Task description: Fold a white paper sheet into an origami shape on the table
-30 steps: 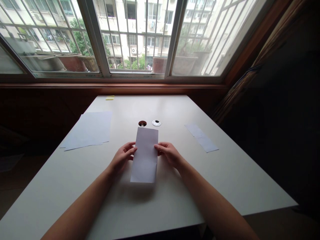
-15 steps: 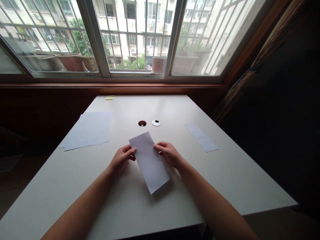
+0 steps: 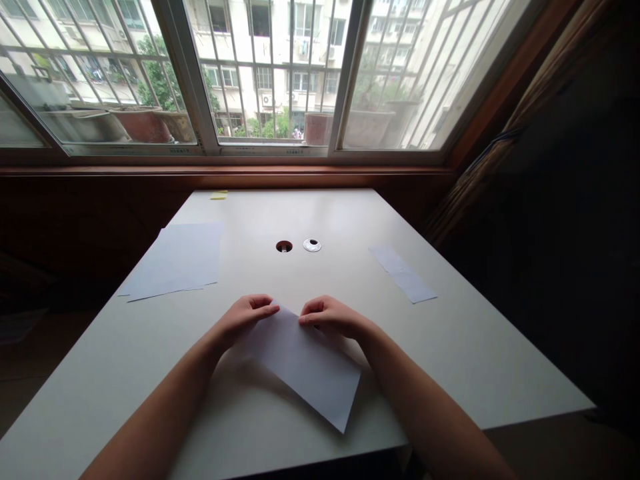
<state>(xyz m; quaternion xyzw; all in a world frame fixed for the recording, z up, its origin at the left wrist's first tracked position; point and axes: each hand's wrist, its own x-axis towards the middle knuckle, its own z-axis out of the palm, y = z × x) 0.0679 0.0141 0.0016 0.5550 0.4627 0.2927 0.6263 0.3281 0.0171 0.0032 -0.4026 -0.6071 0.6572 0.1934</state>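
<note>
A white sheet of paper (image 3: 310,367), oblong and slanting down to the right, is held between my two hands above the white table (image 3: 270,443). My left hand (image 3: 249,317) pinches its upper left part, thumb on top and fingers behind. Along the upper edge, my right hand (image 3: 333,315) pinches the paper between thumb and forefinger, close to the left thumb. The fingers under the paper are partly hidden.
A stack of white paper sheets (image 3: 180,260) lies at the table's left edge. A narrow paper strip (image 3: 403,273) lies on the right. Behind my hands are a round cable hole (image 3: 284,247), its cover ring (image 3: 312,246) and yellow sticky notes (image 3: 219,195).
The paper has turned so its long side lies flatter, and its low corner has swung right and nearer to me. Both hands have come closer together at its upper edge.
</note>
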